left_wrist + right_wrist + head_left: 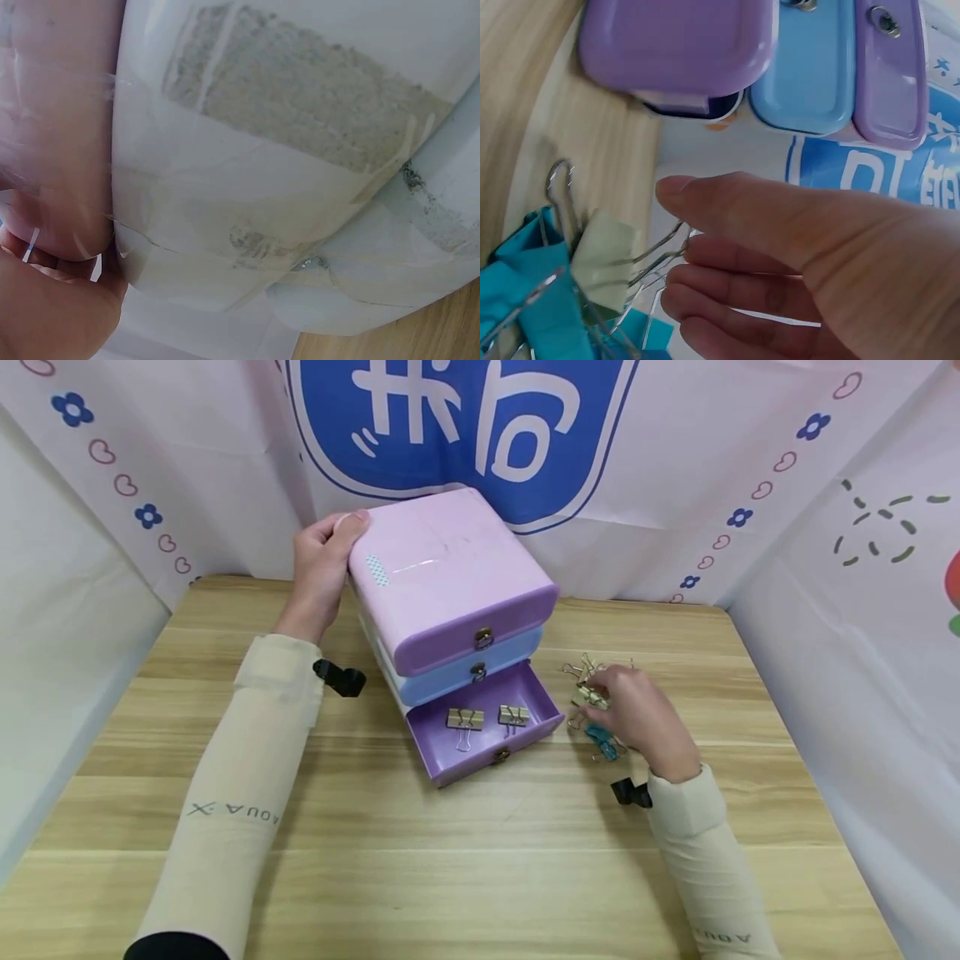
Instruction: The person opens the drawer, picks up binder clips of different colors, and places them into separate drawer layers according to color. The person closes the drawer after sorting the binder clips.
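Observation:
A small three-tier drawer box (450,560) has a pink top and its bottom purple drawer pulled out. In that drawer (450,760) lie two gold binder clips (465,720). My left hand (322,564) grips the box's rear left corner, thumb on top; the left wrist view shows its fingers (64,270) partly hidden behind the edge. My right hand (637,714) is over a pile of binder clips right of the drawer. In the right wrist view, thumb and fingers (727,300) stand apart around the wire handles of a pale yellow binder clip (604,259).
Teal binder clips (602,742) lie beside the right hand, with gold ones (581,668) behind. White printed cloth (637,560) hangs along the back and sides of the wooden table (487,877). Clear tape and worn patches mark the box's side (285,97).

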A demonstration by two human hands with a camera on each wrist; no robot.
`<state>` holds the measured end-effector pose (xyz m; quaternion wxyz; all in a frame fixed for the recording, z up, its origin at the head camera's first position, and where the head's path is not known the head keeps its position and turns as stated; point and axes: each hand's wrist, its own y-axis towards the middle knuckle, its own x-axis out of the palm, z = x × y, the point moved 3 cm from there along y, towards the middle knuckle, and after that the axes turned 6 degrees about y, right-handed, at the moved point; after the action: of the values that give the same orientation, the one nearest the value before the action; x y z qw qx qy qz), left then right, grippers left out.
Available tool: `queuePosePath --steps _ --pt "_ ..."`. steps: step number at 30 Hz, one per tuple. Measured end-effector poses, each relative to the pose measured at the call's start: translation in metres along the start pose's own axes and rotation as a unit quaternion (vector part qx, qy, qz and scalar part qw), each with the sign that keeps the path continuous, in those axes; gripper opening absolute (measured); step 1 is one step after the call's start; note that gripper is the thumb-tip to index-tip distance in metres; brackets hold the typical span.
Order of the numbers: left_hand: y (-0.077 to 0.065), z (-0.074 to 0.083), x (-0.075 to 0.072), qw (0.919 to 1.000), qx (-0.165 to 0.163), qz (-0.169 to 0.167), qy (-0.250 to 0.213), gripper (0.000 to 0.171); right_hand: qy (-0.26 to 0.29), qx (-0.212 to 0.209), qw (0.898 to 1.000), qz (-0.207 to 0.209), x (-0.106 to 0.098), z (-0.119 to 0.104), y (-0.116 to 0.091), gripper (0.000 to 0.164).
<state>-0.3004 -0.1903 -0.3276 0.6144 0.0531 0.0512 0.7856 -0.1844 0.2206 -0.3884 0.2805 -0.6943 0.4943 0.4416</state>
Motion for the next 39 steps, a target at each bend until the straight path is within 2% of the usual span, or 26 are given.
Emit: queuePosePath --steps 8,15,20,24,28,39 --pt "-0.001 0.0 0.001 1.0 0.002 0.001 0.0 0.021 -0.012 0.017 1.0 -0.014 0.01 0.008 0.005 0.032" --pt "-0.002 0.0 0.002 0.9999 0.001 0.005 -0.011 0.018 -0.025 0.023 0.999 -0.001 0.014 0.009 0.009 0.022" --pt "-0.002 0.0 0.002 0.9999 -0.003 0.008 -0.01 0.019 -0.037 0.014 0.999 0.024 0.013 0.01 0.01 0.01" --pt "-0.002 -0.001 0.001 0.9999 -0.005 0.01 -0.006 0.02 -0.038 0.008 0.998 0.046 0.01 0.013 0.01 0.015" --pt "-0.001 -0.002 0.001 0.9999 -0.004 0.013 -0.009 0.019 -0.035 -0.002 0.997 0.068 0.007 0.014 0.01 0.014" --pt "0.001 -0.001 0.001 0.9999 -0.009 0.012 -0.008 0.019 -0.03 -0.072 0.987 0.14 -0.01 -0.001 0.006 0.004"
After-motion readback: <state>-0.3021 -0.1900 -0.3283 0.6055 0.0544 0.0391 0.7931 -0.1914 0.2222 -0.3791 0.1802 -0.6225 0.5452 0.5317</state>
